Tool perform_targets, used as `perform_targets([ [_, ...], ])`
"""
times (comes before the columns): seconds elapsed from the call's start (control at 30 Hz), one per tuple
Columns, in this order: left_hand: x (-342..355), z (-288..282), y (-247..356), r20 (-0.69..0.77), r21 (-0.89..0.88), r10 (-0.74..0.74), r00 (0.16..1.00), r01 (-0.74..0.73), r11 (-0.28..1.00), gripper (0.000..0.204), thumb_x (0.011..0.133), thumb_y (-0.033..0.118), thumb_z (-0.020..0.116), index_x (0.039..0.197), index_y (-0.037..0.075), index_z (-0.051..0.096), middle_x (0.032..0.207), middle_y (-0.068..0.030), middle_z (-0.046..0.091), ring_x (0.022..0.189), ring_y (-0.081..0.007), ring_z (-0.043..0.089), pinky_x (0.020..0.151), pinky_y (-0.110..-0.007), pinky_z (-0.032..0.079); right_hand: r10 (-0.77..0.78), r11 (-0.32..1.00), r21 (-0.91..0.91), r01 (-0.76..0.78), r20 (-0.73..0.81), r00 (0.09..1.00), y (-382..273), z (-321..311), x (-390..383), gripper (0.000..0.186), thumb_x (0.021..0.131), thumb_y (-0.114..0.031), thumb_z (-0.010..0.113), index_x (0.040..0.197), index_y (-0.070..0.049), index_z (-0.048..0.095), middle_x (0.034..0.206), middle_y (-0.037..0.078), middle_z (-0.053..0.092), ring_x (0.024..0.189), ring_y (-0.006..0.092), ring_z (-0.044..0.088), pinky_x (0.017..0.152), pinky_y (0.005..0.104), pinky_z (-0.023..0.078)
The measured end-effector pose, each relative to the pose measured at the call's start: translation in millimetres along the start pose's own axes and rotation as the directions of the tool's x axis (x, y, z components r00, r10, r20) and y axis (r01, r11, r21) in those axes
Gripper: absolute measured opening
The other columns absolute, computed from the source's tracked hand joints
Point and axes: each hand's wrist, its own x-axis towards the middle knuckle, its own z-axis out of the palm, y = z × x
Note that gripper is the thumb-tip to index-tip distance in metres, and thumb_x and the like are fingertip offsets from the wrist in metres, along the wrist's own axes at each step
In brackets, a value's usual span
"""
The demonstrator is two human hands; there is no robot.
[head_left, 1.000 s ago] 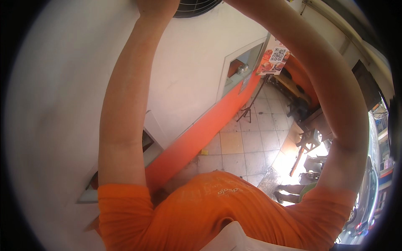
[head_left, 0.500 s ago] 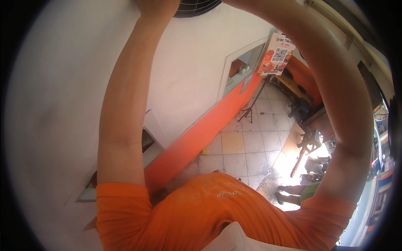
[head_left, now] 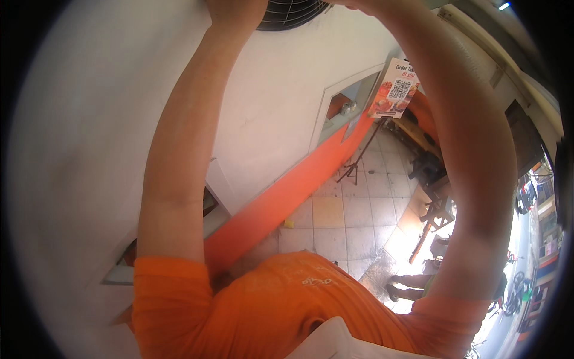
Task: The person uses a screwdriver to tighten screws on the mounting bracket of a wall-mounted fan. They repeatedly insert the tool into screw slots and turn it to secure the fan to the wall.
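Because our left hand (head_left: 238, 11) runs out of view above, we cannot tell its opening or hold; just right of it curves a black wire grille (head_left: 293, 16), probably stiff and light, best gripped by its rim (head_left: 286, 28). Beyond, our cropped right hand (head_left: 366, 5) is equally unreadable.

From my end, this looks like a small food shop. Below the right fingers (head_left: 353, 6) I see a dish-picture sign (head_left: 391, 90) on a stand (head_left: 366, 143), a wall opening (head_left: 348, 103) beside it and, farther down, tiled floor (head_left: 359, 209).
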Motion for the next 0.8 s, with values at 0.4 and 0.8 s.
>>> perform_targets([
  [0.4, -1, 1, -5, -0.011, -0.010, -0.008, 1.000, 0.008, 1.000, 0.015, 0.080, 0.016, 0.080, 0.095, 0.017, 0.084, 0.129, -0.0015, 0.063, 0.121, -0.0266, 0.054, 0.100, -0.047, 0.039, -0.449, 0.738, -0.662, 0.131, -0.338, 0.827, -14, 30, -45, 0.008, 0.082, -0.017, 0.069, 0.084, -0.009, 0.067, 0.071, 0.003, 0.063, 0.061, 0.0190, 0.068, 0.052, 0.0325, 0.053],
  [0.8, -1, -2, 0, -0.010, 0.007, -0.005, 1.000, 0.005, 1.000, 0.015, 0.079, 0.016, 0.081, 0.094, 0.017, 0.083, 0.128, -0.0021, 0.064, 0.120, -0.0283, 0.054, 0.098, -0.048, 0.038, 0.091, 0.988, 0.128, -0.088, -0.018, 0.996, 10, 11, -1, 0.024, 0.086, -0.017, 0.070, 0.081, 0.006, 0.075, 0.080, 0.025, 0.075, 0.079, 0.0363, 0.078, 0.066, 0.0457, 0.060],
])
